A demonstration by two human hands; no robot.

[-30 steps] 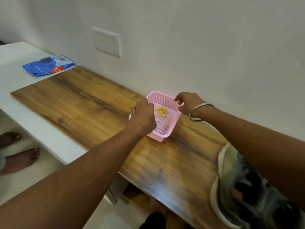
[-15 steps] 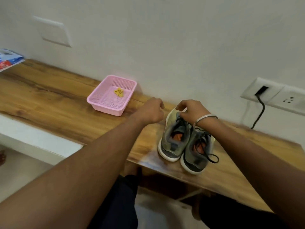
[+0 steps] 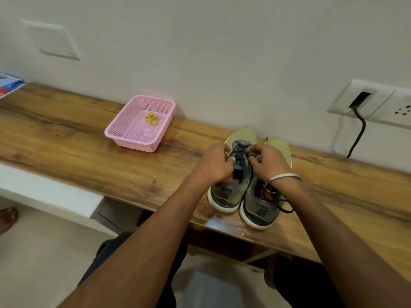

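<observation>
Got both hands busy on the same shoe here. Pinching the dark laces (image 3: 239,152) from one side with the left hand (image 3: 216,162), fingers curled in tight, and from the other side with the right hand (image 3: 265,162), thumb and fingertips closed on them as well. Wearing a thin metal bangle (image 3: 284,177) on the right wrist.

Working over the left-hand sneaker (image 3: 224,195) of a greenish-grey pair, parked toes to the wall and heels toward the front edge, snug against the other sneaker (image 3: 259,207) and touching along the sides. Can spot a loose black lace spilling off that second one near the heel.

Keeping both on a long wooden benchtop (image 3: 89,156) along a white wall. Also spotting, further left on the same wood and well apart from the shoes, a pink mesh basket (image 3: 124,134) with a small clump of yellow bits (image 3: 152,119) inside, toward the back.

Just catching a blue packet (image 3: 9,84) at the far left edge. Seeing a white socket plate (image 3: 378,103) up on the wall to the right, with a black cable (image 3: 360,134) plugged in and hanging down toward the wood. Noticing somebody's bare foot (image 3: 7,218) on the floor, far left.
</observation>
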